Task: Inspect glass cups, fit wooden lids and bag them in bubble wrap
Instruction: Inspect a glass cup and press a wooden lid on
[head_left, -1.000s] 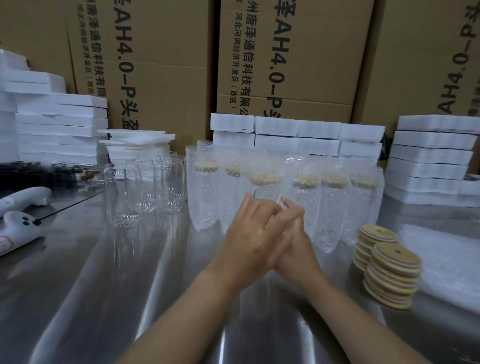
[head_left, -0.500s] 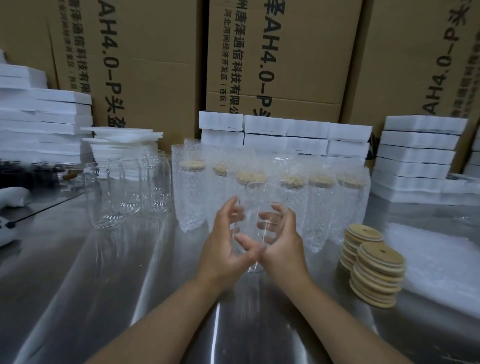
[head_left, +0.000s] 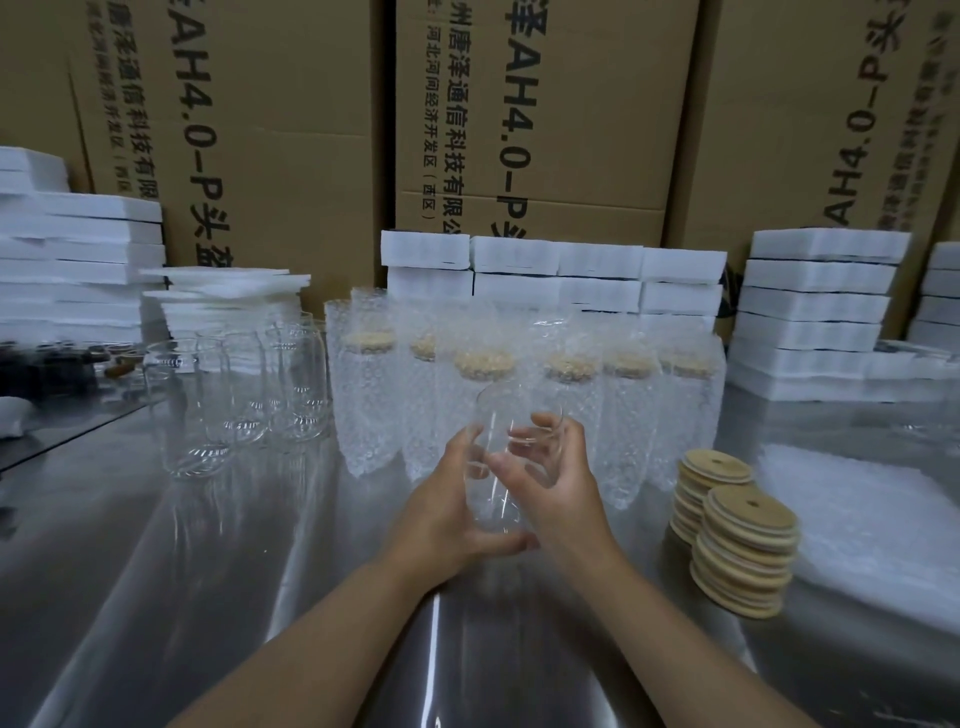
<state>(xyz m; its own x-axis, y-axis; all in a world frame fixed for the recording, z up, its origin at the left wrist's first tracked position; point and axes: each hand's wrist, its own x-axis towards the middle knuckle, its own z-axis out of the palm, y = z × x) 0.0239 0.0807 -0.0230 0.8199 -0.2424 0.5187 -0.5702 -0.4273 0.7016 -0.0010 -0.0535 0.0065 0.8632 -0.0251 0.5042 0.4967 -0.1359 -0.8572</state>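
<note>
A clear glass cup (head_left: 511, 415) stands upright between both hands above the steel table, with no lid on it. My left hand (head_left: 444, 512) cups its lower left side and base. My right hand (head_left: 553, 470) wraps its right side, fingers curled over the front. Several bare glass cups (head_left: 234, 389) stand at the left. A row of lidded cups in bubble wrap bags (head_left: 519, 395) stands just behind the held cup. Two stacks of round wooden lids (head_left: 737, 535) sit at the right.
Flat bubble wrap bags (head_left: 862, 514) lie at the far right on the steel table (head_left: 208, 597). White foam blocks (head_left: 815, 306) are stacked along the back, in front of tall cardboard boxes (head_left: 545, 114). Dark small items (head_left: 47, 364) lie at the far left.
My hands have drawn apart and now show the glass cup held upright between them, a little nearer to me. The view has shifted slightly to the right.
</note>
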